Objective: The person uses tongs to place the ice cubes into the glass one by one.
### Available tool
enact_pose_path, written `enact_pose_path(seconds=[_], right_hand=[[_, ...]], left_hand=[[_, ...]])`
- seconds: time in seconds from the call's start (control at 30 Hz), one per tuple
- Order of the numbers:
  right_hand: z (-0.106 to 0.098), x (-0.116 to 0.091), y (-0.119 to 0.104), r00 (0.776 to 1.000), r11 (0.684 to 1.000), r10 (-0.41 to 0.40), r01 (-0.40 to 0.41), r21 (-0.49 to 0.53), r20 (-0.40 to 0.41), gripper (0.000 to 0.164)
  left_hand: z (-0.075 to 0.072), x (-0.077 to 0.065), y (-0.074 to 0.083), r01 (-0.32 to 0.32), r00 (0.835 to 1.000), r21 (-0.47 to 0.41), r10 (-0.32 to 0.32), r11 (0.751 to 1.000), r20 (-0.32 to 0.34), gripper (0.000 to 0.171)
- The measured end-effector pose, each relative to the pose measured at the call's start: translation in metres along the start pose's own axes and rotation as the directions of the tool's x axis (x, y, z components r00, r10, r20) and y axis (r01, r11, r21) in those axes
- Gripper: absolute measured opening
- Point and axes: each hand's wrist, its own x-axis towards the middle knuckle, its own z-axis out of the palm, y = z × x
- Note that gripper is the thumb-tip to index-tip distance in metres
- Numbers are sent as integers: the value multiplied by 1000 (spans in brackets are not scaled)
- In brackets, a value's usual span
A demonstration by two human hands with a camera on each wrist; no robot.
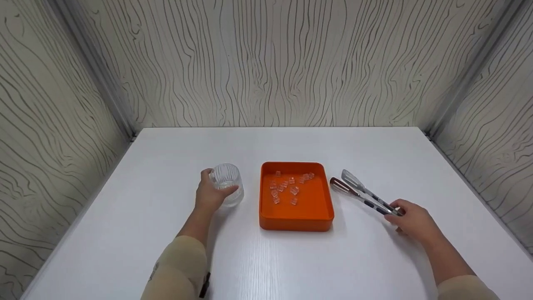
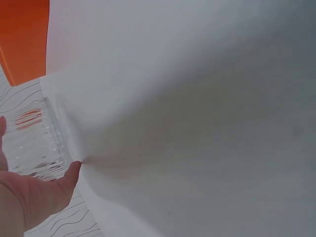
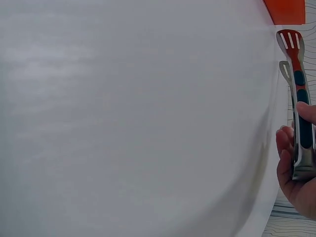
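My left hand (image 1: 209,195) grips a clear ribbed glass (image 1: 228,171) left of centre, thumb across its near side. The glass stands upright; whether it holds liquid I cannot tell. In the left wrist view the thumb and part of the glass (image 2: 34,143) show, while most fingers are hidden. On the right, my right hand (image 1: 416,221) holds metal tongs (image 1: 368,203) with dark grips by the rear end. Their slotted heads, one reddish inside, are spread apart beside the orange tray (image 1: 296,225). Several clear cubes (image 1: 294,190) lie scattered in that tray.
A white table (image 1: 200,146) carries everything. Wood-patterned panels (image 1: 258,62) rise behind it and on both sides. The orange tray with its raised walls stands between the two hands. A small black strip (image 1: 204,285) shows beside the left sleeve.
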Motion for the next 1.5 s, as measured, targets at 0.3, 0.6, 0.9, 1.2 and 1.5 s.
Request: enact_pose_path(seconds=[0.3,0.6,0.9,1.2,1.5], right_hand=[[-5,-2,-2,999,999,-37,37,7,-16,30],[-11,-1,-4,995,995,-91,89,-39,-50,28],[-22,2,-6,990,990,-121,115,-81,-68,30],[-33,4,-12,989,986,-130,121,-116,-71,34],[-40,4,-18,984,986,-156,151,-65,-82,35]], left_hand=[[-1,-5,-7,-51,998,3,51,999,-49,93],[-3,-5,-9,-30,999,-32,29,999,-33,93],[-5,-6,-10,-40,999,-14,39,999,-33,95],[-9,-16,-8,-23,1000,-13,24,1000,18,96],[-22,-39,7,-47,994,-45,52,998,93,97]])
